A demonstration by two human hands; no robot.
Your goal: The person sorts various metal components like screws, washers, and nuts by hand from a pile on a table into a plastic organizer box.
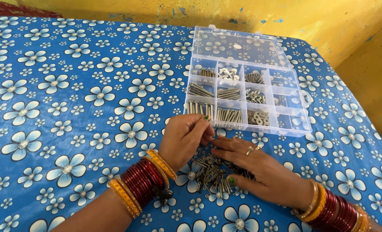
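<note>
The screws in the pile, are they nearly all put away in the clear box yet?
Not yet. Done: many compartments of the clear box already hold sorted screws, bolts and washers, while the ones on its right side look mostly empty. In hand: the left hand pinches something small near the front row, too small to tell; the right hand rests on the pile. Left: that heap of mixed screws on the flowered cloth.

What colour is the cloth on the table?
Blue with white flowers, the cloth shows in the head view.
</note>
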